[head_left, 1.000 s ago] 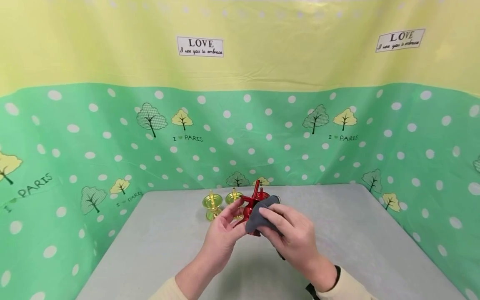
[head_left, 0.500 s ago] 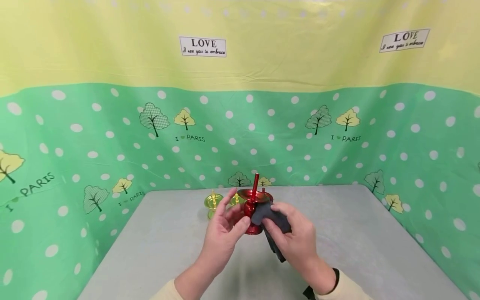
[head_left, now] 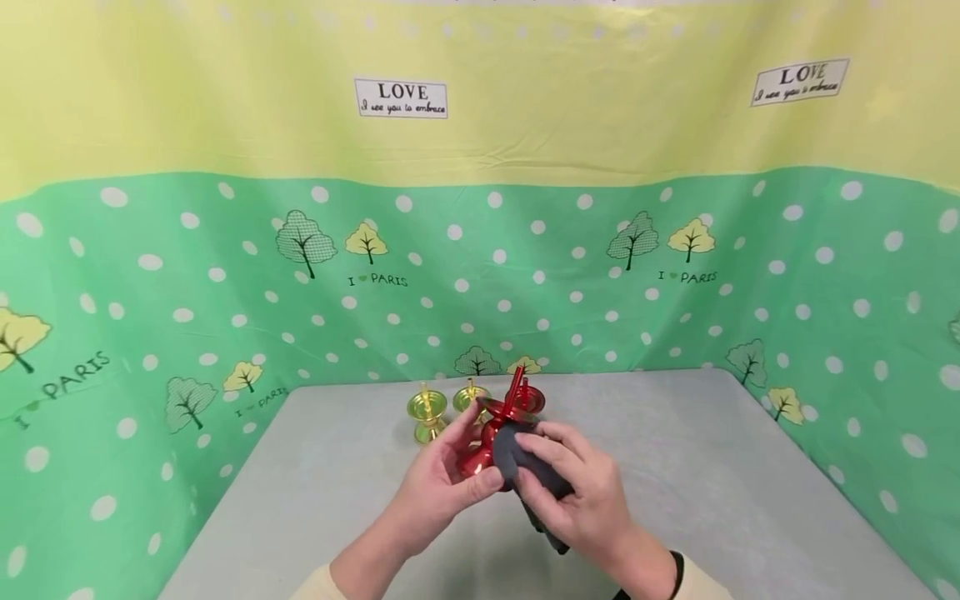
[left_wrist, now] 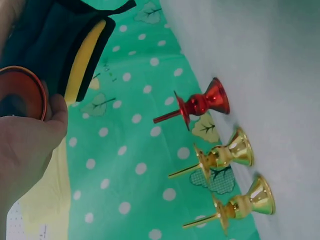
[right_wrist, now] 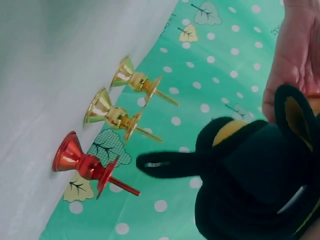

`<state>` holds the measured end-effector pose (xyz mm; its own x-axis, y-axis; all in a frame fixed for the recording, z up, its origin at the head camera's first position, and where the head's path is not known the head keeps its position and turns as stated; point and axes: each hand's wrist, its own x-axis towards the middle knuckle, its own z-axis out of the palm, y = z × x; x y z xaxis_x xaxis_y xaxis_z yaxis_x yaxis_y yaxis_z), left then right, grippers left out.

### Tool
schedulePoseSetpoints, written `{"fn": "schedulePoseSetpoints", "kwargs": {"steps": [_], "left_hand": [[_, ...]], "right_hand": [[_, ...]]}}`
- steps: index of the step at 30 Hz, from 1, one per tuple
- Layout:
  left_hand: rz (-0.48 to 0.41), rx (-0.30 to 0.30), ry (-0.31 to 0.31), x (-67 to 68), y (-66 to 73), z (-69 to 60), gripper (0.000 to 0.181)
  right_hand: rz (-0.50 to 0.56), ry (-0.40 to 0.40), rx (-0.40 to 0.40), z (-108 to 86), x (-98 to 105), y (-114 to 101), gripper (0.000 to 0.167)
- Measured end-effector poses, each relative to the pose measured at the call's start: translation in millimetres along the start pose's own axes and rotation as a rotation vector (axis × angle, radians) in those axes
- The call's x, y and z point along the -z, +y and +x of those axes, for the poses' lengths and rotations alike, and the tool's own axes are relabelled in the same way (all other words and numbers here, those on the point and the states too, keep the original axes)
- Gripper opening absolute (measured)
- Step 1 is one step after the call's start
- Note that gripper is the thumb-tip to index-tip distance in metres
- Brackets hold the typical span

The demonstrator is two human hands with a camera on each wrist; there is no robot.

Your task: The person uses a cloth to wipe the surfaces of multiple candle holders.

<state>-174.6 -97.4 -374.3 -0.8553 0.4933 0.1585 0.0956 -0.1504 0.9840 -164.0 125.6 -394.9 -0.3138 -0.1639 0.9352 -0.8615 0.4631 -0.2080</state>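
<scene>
My left hand (head_left: 435, 492) holds a shiny red candlestick (head_left: 476, 460) with a dish and a spike on top. Its thumb lies near the base, and the other fingers reach behind the stem. The candlestick leans, spike tipped slightly right. In my right hand (head_left: 585, 496) is a dark grey cloth (head_left: 508, 450), bunched and pressed against the candlestick's body, hiding its right side. The right wrist view shows the cloth (right_wrist: 250, 165) with yellow inside and a loop. In the left wrist view, the held candlestick's round red end (left_wrist: 22, 92) faces the camera.
Another red candlestick (head_left: 532, 402) stands upright behind the hands. Beside it, toward the left, are two gold candlesticks, one nearer (head_left: 427, 408) and one partly behind my left fingers (head_left: 471, 398). The grey table (head_left: 337, 467) meets a green dotted curtain (head_left: 420, 325) at the back.
The candlestick was tilted, then upright half a second ago, and is now tilted and slightly lower. The cloth has moved down and left along its body, with both hands lower too.
</scene>
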Motion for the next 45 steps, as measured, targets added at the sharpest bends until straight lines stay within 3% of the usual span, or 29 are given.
{"fn": "schedulePoseSetpoints", "kwargs": {"steps": [4,7,14,22,28,32,34,40,43,45], "left_hand": [[-0.028,-0.006,0.02,-4.0,-1.3,0.8,0.096],[-0.016,-0.007,0.073,-6.0,-2.5,2.5,0.094],[0.238,-0.005,0.201,-9.4,-5.8,5.8,0.097],[0.261,-0.048,0.335,-13.0,-9.6,4.7,0.105],[0.408,-0.071,0.309,-12.0,-9.7,4.9,0.105],[0.309,-0.028,0.242,-9.1,-7.1,4.7,0.104],[0.237,-0.011,0.216,-8.2,-5.9,4.3,0.102],[0.131,0.026,0.187,-8.2,-7.4,6.4,0.099],[0.188,0.004,0.204,-9.4,-10.1,8.3,0.097],[0.269,-0.05,0.245,-10.8,-11.3,8.9,0.094]], "right_hand": [[0.031,-0.044,-0.068,-2.0,2,2,0.027],[0.003,-0.045,-0.103,-2.5,1,6,0.024],[-0.053,-0.055,-0.211,-5.8,-1,11,0.039],[-0.057,-0.063,-0.249,-6.7,0,10,0.046],[-0.057,-0.042,-0.163,-4.6,0,7,0.032],[-0.098,-0.024,-0.024,-1.4,-1,7,0.028],[-0.116,-0.022,0.009,-1.1,-1,9,0.029],[-0.168,-0.101,-0.129,-6.4,2,19,0.027],[-0.175,-0.114,-0.143,-7.8,2,19,0.027],[-0.175,-0.105,-0.121,-6.9,1,18,0.027]]}}
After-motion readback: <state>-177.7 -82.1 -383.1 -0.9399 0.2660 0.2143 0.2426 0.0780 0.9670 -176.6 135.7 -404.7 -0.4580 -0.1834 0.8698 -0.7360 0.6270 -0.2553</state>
